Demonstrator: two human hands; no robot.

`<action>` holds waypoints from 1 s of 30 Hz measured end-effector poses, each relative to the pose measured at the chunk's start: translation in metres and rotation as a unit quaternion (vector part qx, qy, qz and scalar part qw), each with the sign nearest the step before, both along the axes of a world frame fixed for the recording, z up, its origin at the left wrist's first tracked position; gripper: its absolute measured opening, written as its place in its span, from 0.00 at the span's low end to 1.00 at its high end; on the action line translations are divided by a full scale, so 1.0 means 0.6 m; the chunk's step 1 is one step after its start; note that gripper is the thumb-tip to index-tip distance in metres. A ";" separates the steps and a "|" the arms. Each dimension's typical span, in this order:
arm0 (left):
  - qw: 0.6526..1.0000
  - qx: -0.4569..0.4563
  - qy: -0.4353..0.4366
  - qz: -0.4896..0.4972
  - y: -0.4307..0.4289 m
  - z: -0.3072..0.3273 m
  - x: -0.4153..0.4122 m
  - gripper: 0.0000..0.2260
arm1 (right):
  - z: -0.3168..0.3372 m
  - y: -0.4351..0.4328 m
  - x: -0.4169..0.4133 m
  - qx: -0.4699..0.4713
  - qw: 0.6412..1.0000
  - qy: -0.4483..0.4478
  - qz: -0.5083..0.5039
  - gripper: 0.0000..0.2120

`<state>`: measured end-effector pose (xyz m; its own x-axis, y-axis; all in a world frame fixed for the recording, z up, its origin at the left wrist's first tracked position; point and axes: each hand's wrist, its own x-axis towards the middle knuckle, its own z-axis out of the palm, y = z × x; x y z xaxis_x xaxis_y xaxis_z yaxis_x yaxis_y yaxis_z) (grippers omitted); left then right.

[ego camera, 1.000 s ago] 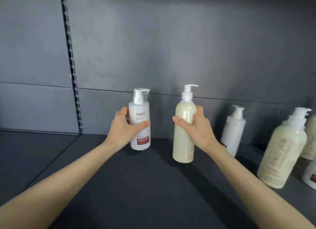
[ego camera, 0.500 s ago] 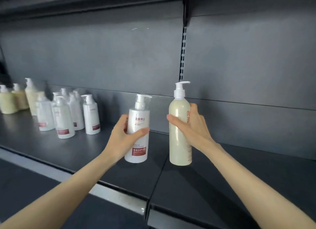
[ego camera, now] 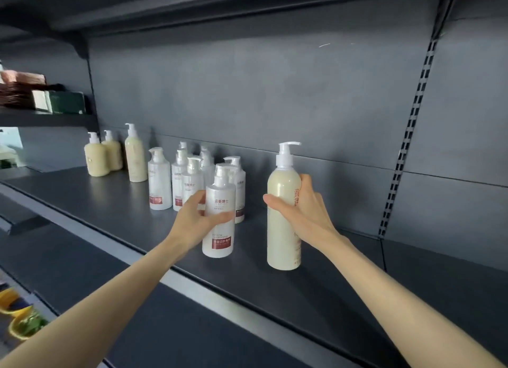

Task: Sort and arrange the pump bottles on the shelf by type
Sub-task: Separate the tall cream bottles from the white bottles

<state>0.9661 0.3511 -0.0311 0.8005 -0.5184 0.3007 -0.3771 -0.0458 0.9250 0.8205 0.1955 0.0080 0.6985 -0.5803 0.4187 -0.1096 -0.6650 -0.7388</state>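
one white bottle (ego camera: pixel 217 240) in left hand (ego camera: pixel 192 219); cream bottle (ego camera: pixel 282 248) in right hand (ego camera: pixel 305 216)

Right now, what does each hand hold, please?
Left hand: fingers curled round the white pump bottle.
Right hand: fingers curled round the tall cream pump bottle.

Single view, worn on the person's head. Faces forward and slightly down onto the dark shelf (ego camera: pixel 110 211), turned leftward along its length. Close range: left hand (ego camera: pixel 192 222) and right hand (ego camera: pixel 305 213) reach it at arm's length. Wide lens; the lower-left corner is blurred, possibly lower racks.
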 end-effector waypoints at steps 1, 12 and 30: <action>1.000 0.005 0.003 0.001 -0.002 -0.002 0.017 0.21 | 0.000 -0.001 0.013 0.001 1.000 0.000 0.003 0.27; 0.999 0.029 -0.040 -0.005 -0.036 -0.030 0.105 0.24 | -0.003 -0.023 0.127 0.020 0.997 -0.049 0.052 0.26; 0.988 0.048 -0.006 -0.149 0.289 -0.006 0.242 0.29 | 0.027 0.327 0.368 0.051 0.977 -0.112 0.173 0.28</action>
<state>1.1113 0.5245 -0.0348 0.6048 -0.7571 0.2470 -0.3979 -0.0186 0.9173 1.0413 0.3919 0.0242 0.7578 -0.3725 0.5357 0.2808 -0.5549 -0.7831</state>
